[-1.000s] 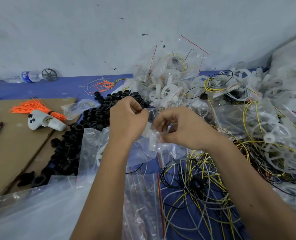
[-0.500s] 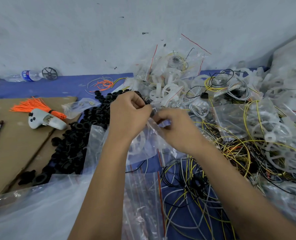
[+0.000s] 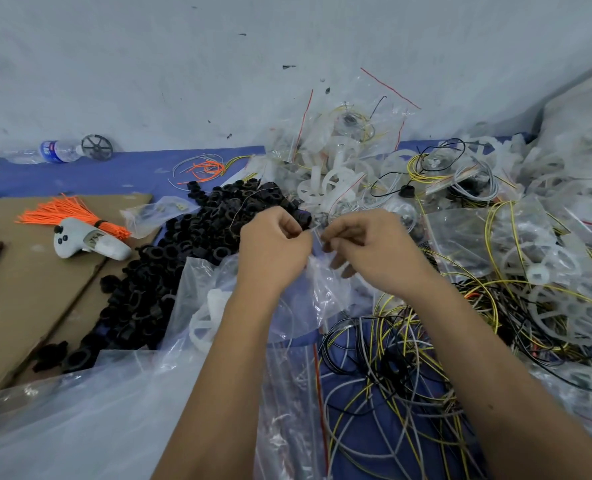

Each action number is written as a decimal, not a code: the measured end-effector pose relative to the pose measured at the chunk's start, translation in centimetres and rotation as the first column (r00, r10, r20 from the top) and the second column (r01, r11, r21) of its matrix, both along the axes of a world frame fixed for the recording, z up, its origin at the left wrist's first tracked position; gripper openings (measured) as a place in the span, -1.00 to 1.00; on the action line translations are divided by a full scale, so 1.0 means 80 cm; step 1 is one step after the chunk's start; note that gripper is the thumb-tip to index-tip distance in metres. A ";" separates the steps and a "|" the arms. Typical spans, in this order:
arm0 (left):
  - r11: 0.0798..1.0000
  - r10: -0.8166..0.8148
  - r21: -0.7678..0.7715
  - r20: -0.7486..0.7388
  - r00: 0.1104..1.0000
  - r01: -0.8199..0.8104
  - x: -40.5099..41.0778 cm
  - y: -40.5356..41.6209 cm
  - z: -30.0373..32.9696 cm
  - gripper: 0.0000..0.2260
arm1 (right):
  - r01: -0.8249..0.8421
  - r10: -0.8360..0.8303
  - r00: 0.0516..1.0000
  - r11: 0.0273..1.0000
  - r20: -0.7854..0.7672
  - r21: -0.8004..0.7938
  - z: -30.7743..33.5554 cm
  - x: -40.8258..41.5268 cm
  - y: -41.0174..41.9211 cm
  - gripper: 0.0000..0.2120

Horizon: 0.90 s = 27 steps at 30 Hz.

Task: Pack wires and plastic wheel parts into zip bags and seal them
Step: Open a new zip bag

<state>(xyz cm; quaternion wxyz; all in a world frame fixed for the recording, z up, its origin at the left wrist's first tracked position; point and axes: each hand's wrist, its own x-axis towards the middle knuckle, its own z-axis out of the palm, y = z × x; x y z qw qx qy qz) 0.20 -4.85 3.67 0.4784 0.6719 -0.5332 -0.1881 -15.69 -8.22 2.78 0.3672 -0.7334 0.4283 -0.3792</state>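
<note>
Two hands up at the middle, both pinching the top edge of one clear zip bag (image 3: 317, 289). Left hand (image 3: 273, 242) curled tight on the bag's mouth, knuckles up; right hand (image 3: 367, 244) nipping the same edge just beside it, lower fingers a bit loose. One white plastic wheel (image 3: 206, 320) visible inside, low left in the bag. Bag hanging over loose wires (image 3: 391, 368), way too many to count. Black rings (image 3: 183, 244) heaped left, uncountable too. One white controller (image 3: 90, 240), one orange tie bundle (image 3: 65, 213), one water bottle (image 3: 57, 151).
</note>
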 end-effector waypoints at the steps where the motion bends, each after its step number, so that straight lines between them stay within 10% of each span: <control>1: 1.000 -0.012 0.025 0.044 0.999 0.010 0.001 -0.001 -0.002 -0.93 | 0.026 -0.026 0.998 1.000 -0.050 -0.003 0.000 -0.007 -0.002 -0.78; 7: 0.993 0.005 0.112 0.251 0.968 -0.034 0.013 -0.005 -0.012 -0.88 | -0.112 -0.010 0.718 0.985 -0.696 -0.130 -0.008 -0.014 -0.002 -0.59; 11: 0.988 0.051 0.125 0.307 0.950 -0.093 0.028 -0.006 -0.014 -0.91 | -0.115 0.067 0.631 0.993 -0.773 -0.007 -0.010 -0.012 0.001 -0.15; 14: 0.985 0.087 0.115 0.314 0.946 -0.128 0.038 -0.006 -0.015 -0.93 | -0.120 0.072 0.629 0.993 -0.774 -0.005 -0.010 -0.014 0.000 -0.19; 22: 0.993 0.042 0.091 0.279 0.959 -0.070 0.026 -0.005 -0.014 -0.91 | 0.034 -0.128 0.871 0.979 -0.474 -0.203 -0.001 -0.034 -0.009 -0.81; 27: 0.995 0.033 0.079 0.234 0.972 -0.053 0.027 -0.005 -0.007 -0.88 | 0.206 -0.195 0.967 0.977 0.165 -0.051 0.027 -0.045 -0.007 -0.83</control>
